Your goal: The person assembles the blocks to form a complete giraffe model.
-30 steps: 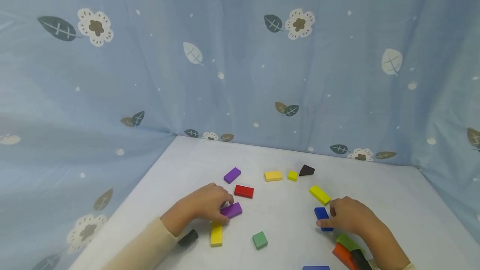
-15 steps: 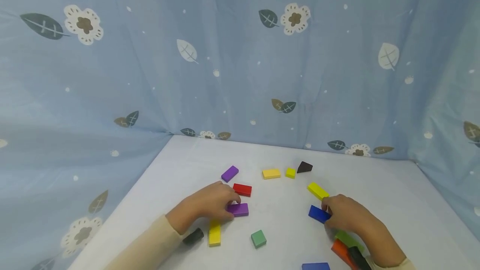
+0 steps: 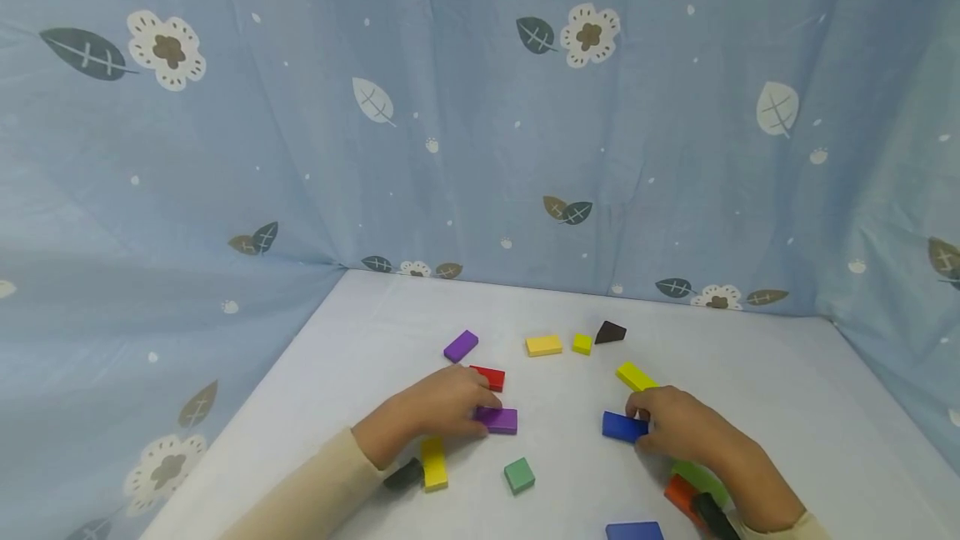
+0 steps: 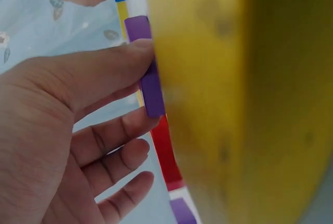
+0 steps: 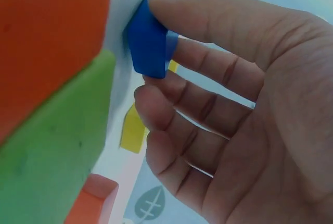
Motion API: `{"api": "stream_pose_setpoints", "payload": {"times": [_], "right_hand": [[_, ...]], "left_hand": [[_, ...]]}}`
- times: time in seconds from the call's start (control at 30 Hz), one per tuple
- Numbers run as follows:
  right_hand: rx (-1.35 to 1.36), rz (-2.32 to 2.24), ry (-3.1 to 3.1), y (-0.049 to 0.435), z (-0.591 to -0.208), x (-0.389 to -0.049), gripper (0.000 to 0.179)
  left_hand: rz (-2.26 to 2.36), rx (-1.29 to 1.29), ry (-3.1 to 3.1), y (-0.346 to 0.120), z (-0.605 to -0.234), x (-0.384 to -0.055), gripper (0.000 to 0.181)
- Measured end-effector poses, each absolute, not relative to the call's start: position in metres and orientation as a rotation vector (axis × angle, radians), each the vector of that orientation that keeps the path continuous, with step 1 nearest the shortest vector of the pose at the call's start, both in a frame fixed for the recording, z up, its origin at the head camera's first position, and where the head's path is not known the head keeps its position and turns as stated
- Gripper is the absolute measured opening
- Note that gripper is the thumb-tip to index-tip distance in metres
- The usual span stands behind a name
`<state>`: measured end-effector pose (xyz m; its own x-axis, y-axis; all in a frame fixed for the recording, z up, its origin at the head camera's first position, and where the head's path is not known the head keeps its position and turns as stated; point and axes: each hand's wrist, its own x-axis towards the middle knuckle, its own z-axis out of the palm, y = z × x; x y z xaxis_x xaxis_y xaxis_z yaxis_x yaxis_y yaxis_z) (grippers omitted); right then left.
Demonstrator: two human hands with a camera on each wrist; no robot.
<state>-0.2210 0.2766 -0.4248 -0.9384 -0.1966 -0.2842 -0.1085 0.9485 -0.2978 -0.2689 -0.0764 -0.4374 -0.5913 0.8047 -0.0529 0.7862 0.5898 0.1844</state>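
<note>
My left hand [image 3: 447, 402] pinches a purple block [image 3: 501, 421] between thumb and fingers, low over the white table. In the left wrist view the thumb presses one long side of that purple block [image 4: 152, 86], while the other fingers are loosely bent below. Across from it, my right hand [image 3: 686, 426] pinches a blue block [image 3: 621, 427] by its right end. Close up in the right wrist view, the thumb lies along the blue block [image 5: 151, 47] and the fingertips are behind it. The two held blocks point toward each other with a gap between.
Behind the left hand lie a red block [image 3: 491, 378] and another purple block [image 3: 461, 346]. A yellow block [image 3: 433, 465] and a green block [image 3: 519, 475] are nearer. Orange [image 3: 681, 494] and light green [image 3: 701, 482] blocks lie by the right wrist. A blue patterned curtain [image 3: 480, 148] stands behind.
My left hand has slid right with the purple block, which has turned level. My right hand has moved left, and the blue block has swung from lengthwise to nearly crosswise.
</note>
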Motion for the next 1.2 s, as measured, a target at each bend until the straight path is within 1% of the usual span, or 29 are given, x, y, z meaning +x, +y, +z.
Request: {"api": "stream_pose_setpoints", "payload": {"times": [0.23, 0.37, 0.9, 1.1, 1.2], "right_hand": [[-0.264, -0.452, 2.800, 0.273, -0.424, -0.219, 0.031], [-0.280, -0.444, 2.809, 0.270, -0.424, -0.218, 0.031], [-0.337, -0.464, 2.815, 0.257, -0.424, -0.224, 0.029], [-0.395, -0.436, 2.840, 0.244, -0.426, -0.228, 0.029], [-0.422, -0.417, 2.845, 0.236, -0.428, -0.231, 0.028]], "left_hand": [[0.164, 1.427, 2.689, -0.067, -0.439, -0.268, 0.037], [0.166, 1.415, 2.683, -0.065, -0.438, -0.267, 0.038], [0.137, 1.501, 2.660, -0.050, -0.441, -0.262, 0.040], [0.229, 1.368, 2.628, -0.054, -0.442, -0.258, 0.045], [0.302, 1.319, 2.602, -0.060, -0.444, -0.258, 0.044]]}}
